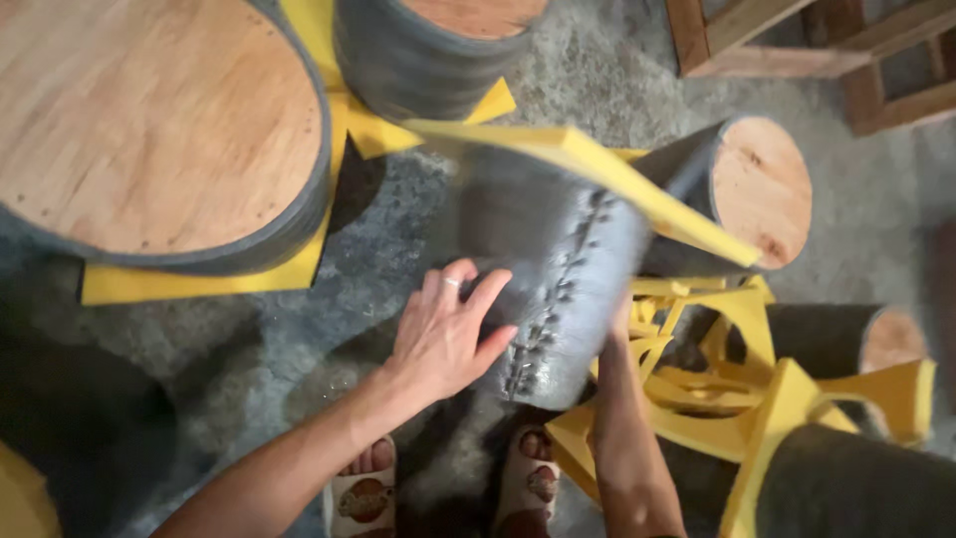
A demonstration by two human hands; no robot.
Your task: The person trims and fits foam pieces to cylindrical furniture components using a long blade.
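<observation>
A grey fabric-covered cylinder (558, 269) with a stapled seam and a yellow foam sheet (597, 169) on its far end is tilted in front of me, blurred by motion. My left hand (443, 334) presses flat on its near side, fingers spread, a ring on one finger. My right hand (619, 324) is mostly hidden behind the cylinder's right side, only the wrist and forearm showing, so its grip cannot be seen.
A big round wooden-topped stool (149, 130) on yellow foam lies at the left, another (438, 50) behind. More grey cylinders with wooden ends (762, 189) and yellow foam offcuts (717, 379) lie at the right. A wooden frame (797, 40) stands top right. My sandalled feet (448, 488) are below.
</observation>
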